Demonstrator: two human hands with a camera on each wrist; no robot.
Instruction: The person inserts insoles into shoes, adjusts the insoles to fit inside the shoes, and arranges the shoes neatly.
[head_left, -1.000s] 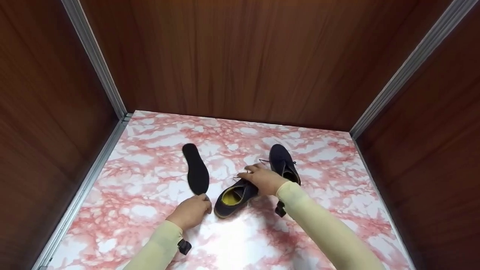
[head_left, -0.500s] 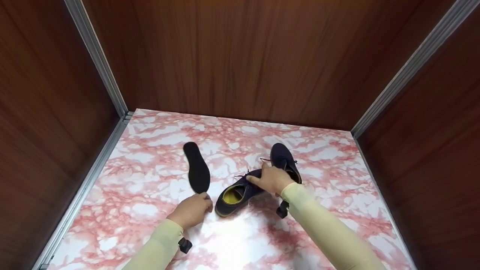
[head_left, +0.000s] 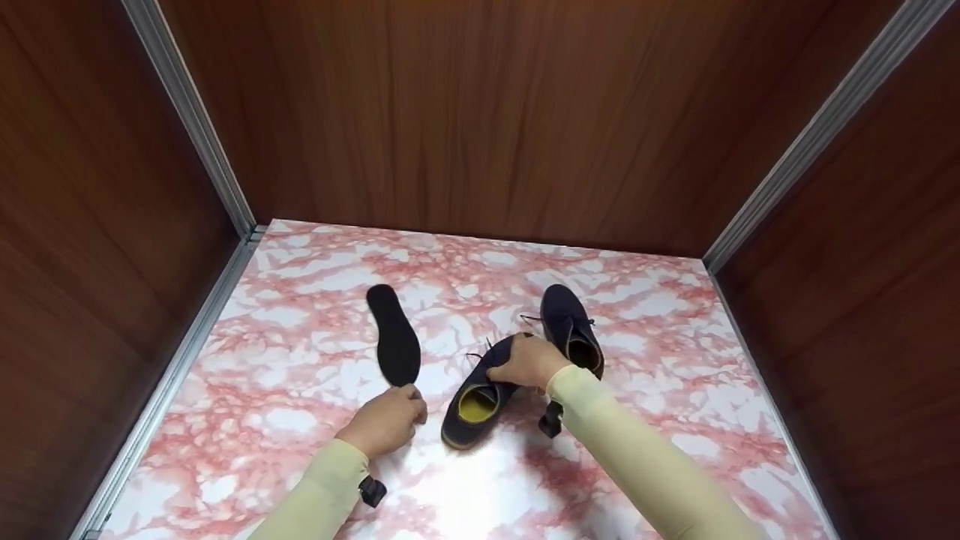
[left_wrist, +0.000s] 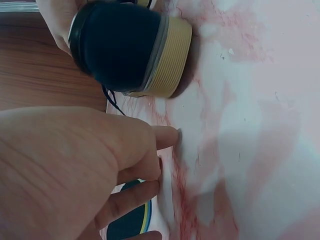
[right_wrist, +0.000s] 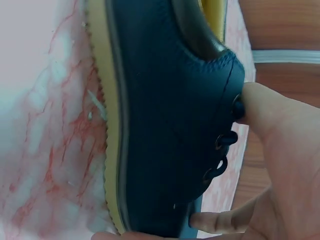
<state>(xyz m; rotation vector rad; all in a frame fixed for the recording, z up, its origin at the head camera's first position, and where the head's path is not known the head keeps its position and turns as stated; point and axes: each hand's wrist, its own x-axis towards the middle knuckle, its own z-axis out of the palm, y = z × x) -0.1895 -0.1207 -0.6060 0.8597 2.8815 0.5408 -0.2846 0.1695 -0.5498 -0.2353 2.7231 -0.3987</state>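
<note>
My right hand [head_left: 531, 361] grips the front part of a navy lace-up shoe [head_left: 478, 376] with a yellow lining. In the right wrist view the thumb lies by the lace eyelets of that shoe [right_wrist: 165, 115], and the fingers reach around toward its toe. The heel points toward me and slightly left. My left hand [head_left: 382, 421] rests on the table beside the near end of a black insole [head_left: 397, 341], fingers loosely bent. The left wrist view shows the insole [left_wrist: 131, 215], edged in yellow and blue, beyond the fingers. A matching second shoe [head_left: 562, 311] lies behind my right hand, its opening toward me.
The pink-and-white marbled tabletop [head_left: 300, 360] is closed in by a dark wood-grain back panel [head_left: 465, 127] and similar panels on both sides. Grey metal rails [head_left: 196, 112] run along the corners. A loose lace trails from the second shoe toward the left.
The right hand first shifted right along the shoe, then took a firmer grip at its front. The shoe has turned, its heel swinging right and toward me. The left hand and insole have stayed put.
</note>
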